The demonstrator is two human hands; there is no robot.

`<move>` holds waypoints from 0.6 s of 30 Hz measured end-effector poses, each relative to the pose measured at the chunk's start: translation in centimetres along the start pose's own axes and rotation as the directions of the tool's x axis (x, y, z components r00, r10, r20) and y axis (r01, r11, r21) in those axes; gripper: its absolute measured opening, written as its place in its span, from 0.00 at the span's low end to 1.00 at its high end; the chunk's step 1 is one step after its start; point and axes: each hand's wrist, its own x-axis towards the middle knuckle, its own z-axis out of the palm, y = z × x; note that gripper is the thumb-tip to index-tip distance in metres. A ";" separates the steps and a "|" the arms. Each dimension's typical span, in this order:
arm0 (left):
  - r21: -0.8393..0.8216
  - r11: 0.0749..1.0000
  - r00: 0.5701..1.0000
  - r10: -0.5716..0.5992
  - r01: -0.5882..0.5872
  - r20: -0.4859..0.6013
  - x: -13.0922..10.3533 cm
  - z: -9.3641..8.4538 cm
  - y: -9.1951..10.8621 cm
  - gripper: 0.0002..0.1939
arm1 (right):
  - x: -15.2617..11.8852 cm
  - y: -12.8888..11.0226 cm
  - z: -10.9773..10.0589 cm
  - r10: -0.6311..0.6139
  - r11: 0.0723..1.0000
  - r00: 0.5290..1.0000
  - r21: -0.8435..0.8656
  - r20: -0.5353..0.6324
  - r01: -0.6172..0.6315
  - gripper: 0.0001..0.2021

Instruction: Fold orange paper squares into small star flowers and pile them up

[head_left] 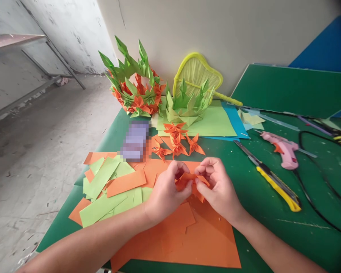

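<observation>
My left hand (170, 189) and my right hand (217, 187) pinch a small folded orange paper (193, 181) from both sides, thumbs and fingertips meeting near its middle. Beneath them lie large orange sheets (210, 242) on the green table. Several finished orange paper flowers (176, 142) sit just beyond my fingers. Green and orange paper strips (110, 189) are piled to the left of my left hand.
Behind stand an orange and green paper crown (139, 91), a green paper crown (189, 108) and a yellow fan-shaped piece (197, 74). A blurred phone-like object (135, 141) lies left. On the right are a yellow cutter (278, 189) and a pink glue gun (285, 149) with black cable.
</observation>
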 end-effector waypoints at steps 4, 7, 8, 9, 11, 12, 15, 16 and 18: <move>0.005 1.000 1.000 0.001 -0.002 0.005 -0.2 0.0 0.1 0.10 | 0.1 0.0 -0.1 -0.011 0.999 1.000 0.036 -0.022 0.012 0.17; -0.007 1.000 1.000 0.012 -0.012 -0.004 -0.2 0.1 -0.1 0.11 | 0.1 0.1 -0.1 -0.030 0.999 0.999 0.026 -0.033 0.030 0.16; -0.016 1.000 1.000 0.015 -0.015 -0.007 -0.2 0.1 -0.2 0.11 | 0.2 0.2 -0.1 -0.037 0.999 0.999 0.014 -0.036 0.038 0.16; -0.027 1.000 1.000 0.015 -0.015 -0.009 -0.1 0.1 -0.3 0.12 | 0.2 0.2 -0.1 -0.044 0.999 0.998 -0.001 -0.034 0.044 0.15; -0.057 0.998 1.000 0.005 -0.006 -0.018 0.0 0.0 -0.4 0.12 | 0.2 0.2 -0.1 -0.057 0.998 0.998 -0.028 -0.009 0.057 0.15; -0.075 0.997 1.000 -0.005 0.003 -0.027 0.1 0.0 -0.4 0.13 | 0.2 0.2 -0.1 -0.069 0.997 0.998 -0.044 0.007 0.069 0.16; -0.130 0.991 0.995 -0.051 0.039 -0.090 0.4 -0.2 -0.3 0.12 | 0.0 -0.2 -0.3 -0.193 0.968 0.981 -0.161 0.027 0.195 0.18; -0.147 0.988 0.992 -0.070 0.054 -0.105 0.5 -0.3 -0.3 0.11 | 0.0 -0.3 -0.4 -0.268 0.935 0.963 -0.234 0.028 0.267 0.18; -0.174 0.981 0.986 -0.107 0.083 -0.128 0.6 -0.5 -0.2 0.11 | 0.0 -0.6 -0.6 -0.417 0.818 0.907 -0.409 0.061 0.404 0.17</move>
